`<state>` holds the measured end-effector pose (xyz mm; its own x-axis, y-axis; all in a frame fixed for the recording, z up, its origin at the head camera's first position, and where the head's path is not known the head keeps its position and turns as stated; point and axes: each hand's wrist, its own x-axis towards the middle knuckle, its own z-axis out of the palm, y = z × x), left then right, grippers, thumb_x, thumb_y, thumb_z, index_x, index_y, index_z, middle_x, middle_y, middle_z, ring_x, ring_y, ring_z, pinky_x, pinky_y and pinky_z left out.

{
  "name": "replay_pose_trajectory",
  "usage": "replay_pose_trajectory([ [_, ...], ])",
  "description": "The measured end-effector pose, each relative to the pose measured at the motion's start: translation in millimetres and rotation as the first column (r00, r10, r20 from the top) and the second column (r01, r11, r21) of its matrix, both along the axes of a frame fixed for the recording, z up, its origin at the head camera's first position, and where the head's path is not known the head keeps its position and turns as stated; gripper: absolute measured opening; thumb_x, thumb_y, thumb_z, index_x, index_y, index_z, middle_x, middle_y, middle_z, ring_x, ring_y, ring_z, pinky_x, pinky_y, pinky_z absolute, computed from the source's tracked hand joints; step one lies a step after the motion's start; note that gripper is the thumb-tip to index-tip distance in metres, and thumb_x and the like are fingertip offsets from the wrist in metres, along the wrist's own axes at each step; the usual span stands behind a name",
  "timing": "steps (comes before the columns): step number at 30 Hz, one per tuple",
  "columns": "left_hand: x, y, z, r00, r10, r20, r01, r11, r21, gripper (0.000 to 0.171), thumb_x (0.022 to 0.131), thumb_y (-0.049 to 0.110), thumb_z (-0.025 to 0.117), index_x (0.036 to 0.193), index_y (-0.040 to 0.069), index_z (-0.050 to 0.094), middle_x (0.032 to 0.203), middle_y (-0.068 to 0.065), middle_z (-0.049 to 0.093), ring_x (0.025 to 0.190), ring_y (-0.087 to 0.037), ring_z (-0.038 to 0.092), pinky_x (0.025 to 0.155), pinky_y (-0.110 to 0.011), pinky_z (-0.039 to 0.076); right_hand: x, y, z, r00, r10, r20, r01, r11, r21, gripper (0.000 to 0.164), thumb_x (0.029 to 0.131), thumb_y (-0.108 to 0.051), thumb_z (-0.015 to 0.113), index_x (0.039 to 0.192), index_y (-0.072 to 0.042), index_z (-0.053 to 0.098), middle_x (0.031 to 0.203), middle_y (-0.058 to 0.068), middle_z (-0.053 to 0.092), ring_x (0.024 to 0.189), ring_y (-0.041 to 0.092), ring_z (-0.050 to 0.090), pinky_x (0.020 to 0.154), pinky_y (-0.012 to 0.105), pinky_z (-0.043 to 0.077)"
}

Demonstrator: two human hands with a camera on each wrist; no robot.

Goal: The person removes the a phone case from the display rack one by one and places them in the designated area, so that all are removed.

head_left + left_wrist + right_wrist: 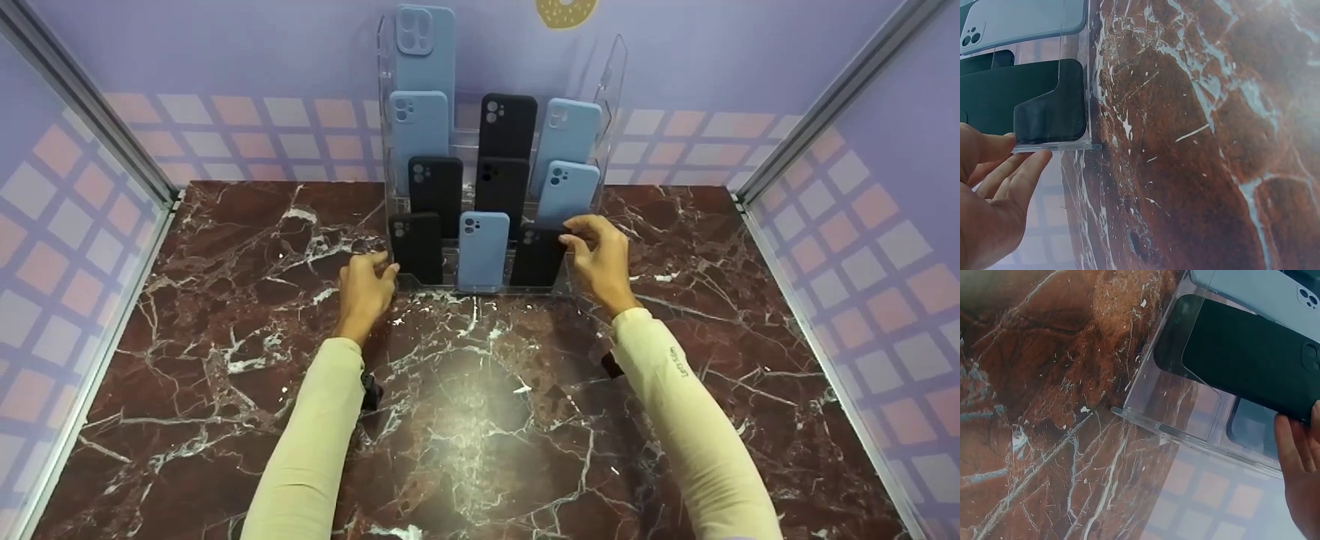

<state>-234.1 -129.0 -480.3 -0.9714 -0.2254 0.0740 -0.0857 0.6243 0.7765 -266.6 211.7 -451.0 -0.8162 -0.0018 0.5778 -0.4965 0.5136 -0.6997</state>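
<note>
A clear tiered display stand (570, 289) holds several phone cases in rows. My right hand (600, 255) pinches the upper right edge of a black phone case (537, 256) in the front row; that case leans slightly to the right. In the right wrist view, the fingers (1292, 444) touch the long edge of the black case (1247, 354). At the front left corner, my left hand (366, 289) grips the stand's side wall, thumb and fingers on either side. Close by stand a black case (417, 251) and a light blue case (484, 251).
Behind the front row rise more black and blue cases, with a taller blue case (426, 56) at the back left. Lilac walls with a checked pattern (259, 120) surround the dark red marbled tabletop (480, 420). Metal strips (802, 97) run along the wall corners.
</note>
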Motion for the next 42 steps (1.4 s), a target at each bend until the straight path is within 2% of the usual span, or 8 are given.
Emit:
replay_pose_trajectory([
  [5, -0.7, -0.6, -2.1, 1.000, -0.001, -0.008, 0.001, 1.000, 0.005, 0.035, 0.096, 0.015, 0.070, 0.127, -0.001, 0.069, 0.115, -0.018, 0.072, 0.114, -0.034, 0.067, 0.105, -0.047, 0.046, -1.5, 0.6, 3.5, 1.000, 0.002, -0.014, -0.003, 0.999, -0.034, 0.012, 0.083, 0.008, 0.077, 0.094, 0.007, 0.073, 0.089, 0.018, 0.074, 0.080, 0.029, 0.072, 0.075, 0.014, 0.052],
  [12, -2.3, -1.1, -2.2, 1.000, 0.002, -0.020, -0.001, 1.000, 0.028, 0.034, 0.095, 0.014, 0.071, 0.126, 0.000, 0.069, 0.114, -0.018, 0.072, 0.109, -0.033, 0.070, 0.104, -0.045, 0.048, -2.2, 1.5, 17.7, 0.997, 0.003, -0.075, -0.008, 0.998, -0.070, 0.013, 0.081, 0.010, 0.078, 0.092, 0.009, 0.073, 0.087, 0.021, 0.073, 0.077, 0.033, 0.071, 0.073, 0.018, 0.054],
  [16, -2.9, -1.0, -0.5, 1.000, -0.001, -0.032, 0.002, 0.999, 0.033, 0.034, 0.095, 0.013, 0.071, 0.125, -0.002, 0.069, 0.113, -0.019, 0.072, 0.107, -0.032, 0.071, 0.103, -0.044, 0.050, -0.5, 2.6, 30.5, 0.995, -0.004, -0.096, -0.003, 0.997, -0.073, 0.012, 0.082, 0.008, 0.078, 0.092, 0.007, 0.073, 0.087, 0.018, 0.074, 0.075, 0.023, 0.070, 0.071, 0.017, 0.053],
  [21, -3.5, -2.6, 1.4, 0.999, -0.003, -0.048, 0.005, 0.999, 0.037, 0.034, 0.095, 0.012, 0.071, 0.125, -0.003, 0.069, 0.112, -0.020, 0.072, 0.106, -0.032, 0.071, 0.102, -0.044, 0.050, 4.3, 1.1, 45.3, 0.993, 0.032, -0.115, -0.039, 0.997, -0.062, 0.012, 0.083, 0.007, 0.078, 0.093, 0.008, 0.072, 0.088, 0.017, 0.073, 0.072, 0.005, 0.065, 0.069, 0.016, 0.052],
  [25, -4.9, -3.7, 2.6, 0.999, -0.002, -0.046, 0.003, 0.999, 0.034, 0.034, 0.095, 0.013, 0.071, 0.125, -0.003, 0.069, 0.112, -0.019, 0.072, 0.107, -0.032, 0.071, 0.103, -0.044, 0.049, 10.2, -4.2, 50.8, 0.991, 0.068, -0.115, -0.074, 0.996, -0.050, 0.012, 0.083, 0.006, 0.078, 0.093, 0.009, 0.071, 0.088, 0.017, 0.074, 0.073, 0.007, 0.066, 0.070, 0.017, 0.054],
  [31, -4.9, -4.0, 1.8, 0.999, -0.001, -0.039, 0.002, 0.999, 0.046, 0.034, 0.095, 0.012, 0.071, 0.125, -0.003, 0.069, 0.113, -0.020, 0.072, 0.106, -0.033, 0.071, 0.103, -0.044, 0.049, 26.6, -18.1, 49.0, 0.992, 0.129, 0.006, -0.128, 0.991, -0.034, 0.014, 0.082, 0.006, 0.079, 0.093, 0.007, 0.072, 0.088, 0.016, 0.074, 0.072, 0.024, 0.068, 0.068, 0.019, 0.054],
  [39, -1.5, -1.8, -2.0, 1.000, 0.007, -0.031, -0.006, 0.999, 0.046, 0.033, 0.094, 0.012, 0.072, 0.124, -0.002, 0.069, 0.113, -0.019, 0.072, 0.105, -0.031, 0.072, 0.101, -0.043, 0.051, 45.6, -36.0, 27.5, 0.959, 0.173, 0.224, -0.177, 0.984, 0.001, 0.015, 0.082, 0.008, 0.078, 0.096, 0.007, 0.071, 0.090, 0.017, 0.074, 0.076, 0.026, 0.070, 0.070, 0.025, 0.058],
  [42, -0.3, -0.9, -3.0, 0.999, 0.002, -0.034, 0.000, 0.999, 0.051, 0.033, 0.095, 0.011, 0.071, 0.124, -0.003, 0.069, 0.112, -0.020, 0.072, 0.104, -0.032, 0.072, 0.099, -0.043, 0.052, 50.0, -42.6, 16.7, 0.944, 0.192, 0.269, -0.204, 0.979, 0.018, 0.014, 0.082, 0.008, 0.077, 0.096, 0.007, 0.071, 0.088, 0.016, 0.074, 0.074, 0.025, 0.070, 0.069, 0.027, 0.058],
])
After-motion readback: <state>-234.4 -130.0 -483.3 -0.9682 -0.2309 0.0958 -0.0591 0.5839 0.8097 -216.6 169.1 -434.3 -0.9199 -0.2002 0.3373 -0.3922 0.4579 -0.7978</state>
